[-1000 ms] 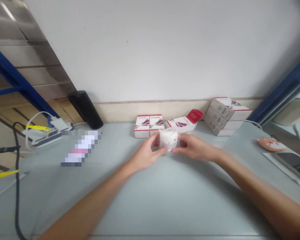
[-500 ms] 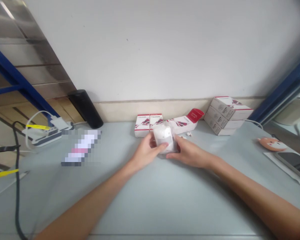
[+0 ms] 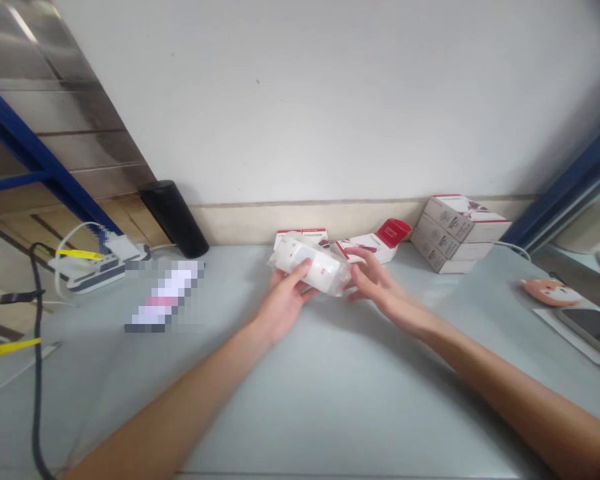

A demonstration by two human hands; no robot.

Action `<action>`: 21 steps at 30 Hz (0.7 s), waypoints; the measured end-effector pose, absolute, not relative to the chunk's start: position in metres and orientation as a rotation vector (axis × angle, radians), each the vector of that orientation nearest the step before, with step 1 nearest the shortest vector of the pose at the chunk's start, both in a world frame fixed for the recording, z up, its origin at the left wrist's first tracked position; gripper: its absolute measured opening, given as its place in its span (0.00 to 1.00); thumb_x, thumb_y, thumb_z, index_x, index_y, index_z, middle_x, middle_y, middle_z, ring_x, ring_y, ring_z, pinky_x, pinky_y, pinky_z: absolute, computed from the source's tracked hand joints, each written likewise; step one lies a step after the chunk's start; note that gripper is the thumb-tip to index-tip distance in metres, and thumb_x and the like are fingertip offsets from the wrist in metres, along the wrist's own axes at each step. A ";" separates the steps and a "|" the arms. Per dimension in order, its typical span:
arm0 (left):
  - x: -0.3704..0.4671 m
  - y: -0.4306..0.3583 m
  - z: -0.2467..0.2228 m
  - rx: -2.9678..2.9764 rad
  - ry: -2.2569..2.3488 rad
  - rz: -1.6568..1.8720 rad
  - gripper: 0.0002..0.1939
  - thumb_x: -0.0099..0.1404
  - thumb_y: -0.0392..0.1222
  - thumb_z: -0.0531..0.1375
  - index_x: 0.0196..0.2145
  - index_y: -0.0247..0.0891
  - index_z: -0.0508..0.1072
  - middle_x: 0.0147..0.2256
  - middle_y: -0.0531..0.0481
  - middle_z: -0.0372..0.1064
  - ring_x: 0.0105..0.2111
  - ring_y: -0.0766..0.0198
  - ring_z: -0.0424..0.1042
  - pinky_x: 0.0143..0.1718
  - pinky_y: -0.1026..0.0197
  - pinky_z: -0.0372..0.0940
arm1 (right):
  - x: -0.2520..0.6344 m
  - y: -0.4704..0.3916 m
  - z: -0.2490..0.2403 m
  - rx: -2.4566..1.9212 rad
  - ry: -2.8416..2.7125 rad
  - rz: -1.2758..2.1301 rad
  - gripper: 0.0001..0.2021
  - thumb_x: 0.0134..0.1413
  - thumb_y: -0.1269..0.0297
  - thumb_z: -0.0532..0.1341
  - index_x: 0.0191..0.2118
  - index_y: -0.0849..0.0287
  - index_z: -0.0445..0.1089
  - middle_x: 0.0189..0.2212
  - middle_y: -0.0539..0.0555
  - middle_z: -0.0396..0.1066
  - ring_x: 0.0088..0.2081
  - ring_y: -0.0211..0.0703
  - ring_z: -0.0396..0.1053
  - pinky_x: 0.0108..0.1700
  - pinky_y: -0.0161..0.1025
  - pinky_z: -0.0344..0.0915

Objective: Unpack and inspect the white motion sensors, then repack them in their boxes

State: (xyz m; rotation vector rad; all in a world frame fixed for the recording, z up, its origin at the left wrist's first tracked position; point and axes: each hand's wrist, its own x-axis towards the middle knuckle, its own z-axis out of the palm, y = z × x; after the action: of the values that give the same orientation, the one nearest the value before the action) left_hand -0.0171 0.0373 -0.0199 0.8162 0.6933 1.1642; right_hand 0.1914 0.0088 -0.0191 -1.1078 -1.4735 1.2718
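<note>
Left hand [image 3: 279, 308] closed round a white device [image 3: 319, 267] in a clear plastic wrapper [image 3: 341, 285]; thumb laid across the upper face, fingers curled beneath; device held above the grey table [image 3: 300, 400], near the middle of the view, lying slantwise, its right end lower than its left; a small red mark shows on it near the right end.

Right hand [image 3: 384, 292] at the wrapper's right end, fingers parted and bent, thumb and fingertips close to the loose plastic; cannot tell whether they pinch it or only sit beside it; some blur here.

Behind the device, two small white-and-red boxes [image 3: 315, 236] stand side by side, largely hidden by it; to their right an opened box [image 3: 381, 251] of like print, red flap [image 3: 395, 231] raised, partly behind the right hand; farther right, a stack of three boxes [image 3: 450, 233], printed ends facing the person; all near the wall [image 3: 300, 100].

Left side of table: black cylinder [image 3: 175, 217], tilted in view; power strip [image 3: 97, 275] with a white plug [image 3: 123, 247] in it; a pixelated flat object [image 3: 165, 297], details masked; black cable [image 3: 38, 387] toward the near edge.

Right edge: orange-and-white animal-face item [image 3: 551, 292]; below it, a dark flat device [image 3: 590, 327] on a white sheet [image 3: 560, 331].
</note>
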 end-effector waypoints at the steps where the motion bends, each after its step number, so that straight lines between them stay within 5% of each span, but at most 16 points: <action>1: -0.016 0.037 -0.021 0.836 0.685 1.175 0.29 0.65 0.42 0.71 0.62 0.44 0.71 0.63 0.41 0.72 0.61 0.48 0.73 0.60 0.46 0.70 | 0.186 0.007 -0.021 -1.103 -1.410 1.326 0.32 0.64 0.36 0.61 0.66 0.44 0.57 0.52 0.56 0.73 0.45 0.49 0.76 0.49 0.50 0.75; 10: -0.013 0.033 -0.024 0.990 0.683 1.184 0.33 0.64 0.43 0.72 0.64 0.46 0.66 0.59 0.42 0.74 0.61 0.48 0.73 0.61 0.46 0.69 | 0.175 0.012 -0.032 -1.041 -1.043 1.282 0.21 0.53 0.46 0.74 0.39 0.57 0.71 0.36 0.51 0.74 0.31 0.39 0.72 0.37 0.43 0.74; 16: -0.020 0.037 -0.032 1.557 1.057 1.371 0.62 0.53 0.45 0.78 0.73 0.54 0.44 0.67 0.39 0.57 0.64 0.45 0.66 0.61 0.43 0.69 | 0.185 0.014 -0.022 -0.962 -1.008 1.303 0.19 0.51 0.50 0.76 0.32 0.57 0.70 0.25 0.48 0.69 0.27 0.36 0.65 0.31 0.37 0.66; 19: -0.027 0.039 -0.037 2.083 1.081 1.328 0.50 0.55 0.40 0.77 0.68 0.57 0.59 0.69 0.43 0.50 0.69 0.44 0.57 0.67 0.44 0.63 | 0.188 0.014 -0.013 -0.931 -1.007 1.352 0.19 0.52 0.51 0.75 0.31 0.57 0.70 0.24 0.47 0.68 0.25 0.35 0.62 0.30 0.37 0.63; 21: -0.031 0.040 -0.038 2.300 1.093 1.288 0.35 0.63 0.36 0.71 0.64 0.57 0.67 0.66 0.46 0.57 0.68 0.48 0.61 0.67 0.45 0.62 | 0.192 0.015 -0.009 -0.928 -1.038 1.371 0.18 0.54 0.50 0.75 0.32 0.57 0.70 0.24 0.47 0.67 0.25 0.35 0.62 0.30 0.37 0.63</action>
State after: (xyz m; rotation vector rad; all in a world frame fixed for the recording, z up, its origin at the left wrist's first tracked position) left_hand -0.0310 0.0402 -0.0381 2.3002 1.0925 1.2880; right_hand 0.1916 0.0146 -0.0093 -0.9284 -1.0383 1.3707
